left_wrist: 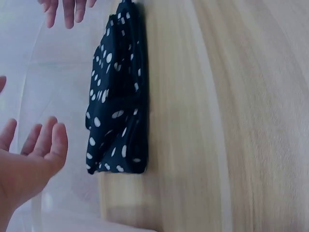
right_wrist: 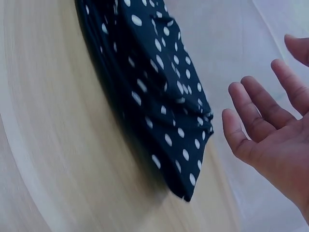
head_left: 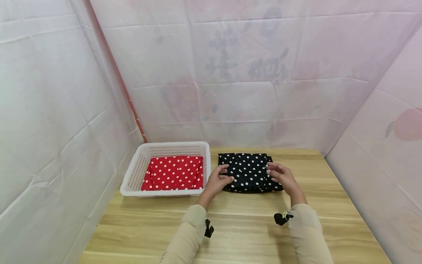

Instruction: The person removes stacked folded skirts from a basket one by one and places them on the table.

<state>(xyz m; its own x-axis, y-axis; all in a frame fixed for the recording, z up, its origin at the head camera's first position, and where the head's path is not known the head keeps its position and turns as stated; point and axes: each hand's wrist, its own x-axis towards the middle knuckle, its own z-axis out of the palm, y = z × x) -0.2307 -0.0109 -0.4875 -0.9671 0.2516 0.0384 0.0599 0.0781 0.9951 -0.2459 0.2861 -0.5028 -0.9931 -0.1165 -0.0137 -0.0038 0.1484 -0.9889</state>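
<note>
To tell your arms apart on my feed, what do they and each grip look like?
Both sides have long beige sleeves. The left grip and right grip are bare, without gloves. A small black device sits by each sleeve's end; the right one shows a pale yellowish patch.

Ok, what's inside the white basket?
A folded, white-dotted red cloth lies in the basket; nothing else shows in there. The cloth hides whatever is beneath it, so that can't be seen.

head view looks down; closer wrist views share black cloth (head_left: 245, 172).
</note>
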